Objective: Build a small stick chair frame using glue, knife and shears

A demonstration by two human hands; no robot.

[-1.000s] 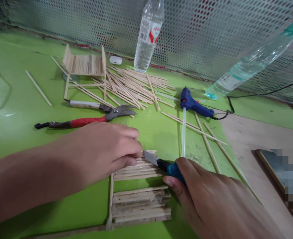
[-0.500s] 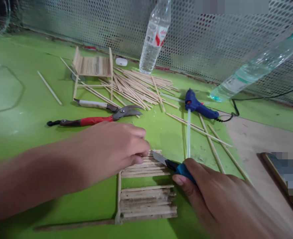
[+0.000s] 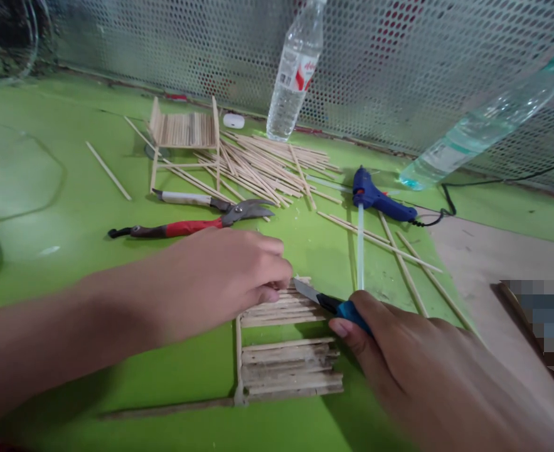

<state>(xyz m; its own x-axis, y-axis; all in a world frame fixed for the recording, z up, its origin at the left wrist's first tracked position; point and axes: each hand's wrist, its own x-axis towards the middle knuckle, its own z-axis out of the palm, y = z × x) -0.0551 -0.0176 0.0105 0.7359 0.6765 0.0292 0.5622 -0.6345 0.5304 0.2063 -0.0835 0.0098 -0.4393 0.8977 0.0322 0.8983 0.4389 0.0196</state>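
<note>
A flat panel of wooden sticks (image 3: 290, 370) lies on the green table, in two slatted parts with a gap between them. My left hand (image 3: 243, 270) rests over the upper part, its fingers curled and pressed together at the slats; what they pinch is hidden. In my right hand (image 3: 389, 351) is a utility knife (image 3: 347, 311) with a blue handle, my thumb and fingers wrapped round it. Its blade points left, at the upper slats close to my left fingertips.
Pruning shears (image 3: 192, 226), a small stick chair (image 3: 187, 130) and a pile of sticks (image 3: 258, 163) lie beyond my left hand. A blue glue gun (image 3: 380, 198), two bottles (image 3: 288, 81) and a perforated metal screen (image 3: 164, 44) stand farther back. A phone-like object (image 3: 535, 326) is at right.
The view has shifted a little, so most things appear slightly farther right. Both hands keep their grip, and the knife blade remains at the upper slats.
</note>
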